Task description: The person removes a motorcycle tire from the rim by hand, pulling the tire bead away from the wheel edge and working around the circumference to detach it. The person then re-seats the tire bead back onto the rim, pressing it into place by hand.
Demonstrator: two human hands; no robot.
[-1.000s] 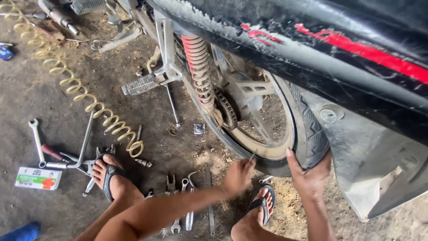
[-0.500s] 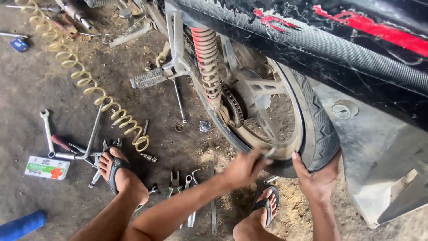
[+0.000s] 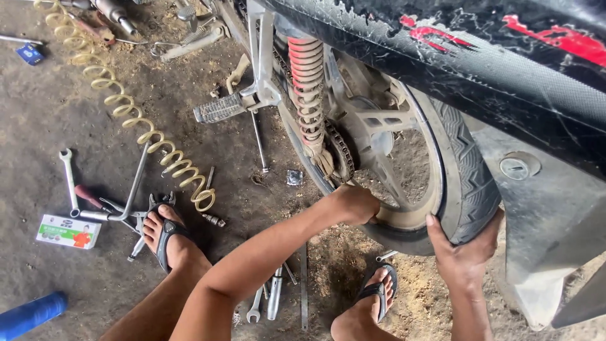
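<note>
Tyre (image 3: 470, 189): black, deeply treaded, on the rear wheel of a motorbike; it sits at the right of the view, low over the dirt floor
Wheel rim (image 3: 410, 218): pale metal with broad spokes, dusty along its lower curve
Right hand (image 3: 464, 252): wrapped around the bottom of the tyre from below, fingers curled up over the tread and the thumb on the sidewall, gripping it
Left hand (image 3: 353, 203): pressed against the lower edge of the rim beside the tyre, fingers bent inward; whether it holds anything I cannot tell, since the fingers are turned away
Shock spring (image 3: 307, 88): red and pink coil, upright, just left of the wheel
Chain (image 3: 341, 148): runs along the sprocket behind the spring
Footpeg (image 3: 221, 108): ribbed metal, sticking out to the left of the bike frame
Mudguard (image 3: 543, 215): grey, muddy, hangs to the right of the tyre
Air hose (image 3: 136, 120): yellowish coil, lies across the floor from the top left toward the left foot
Left foot (image 3: 165, 233): in a dark sandal, planted among the tools
Right foot (image 3: 377, 293): in a dark sandal, below the wheel
Spanners (image 3: 271, 297): several lie on the floor between the two feet
Small box (image 3: 68, 232): white and green, flat on the floor at the left
Blue handle (image 3: 31, 314): at the bottom left corner
</note>
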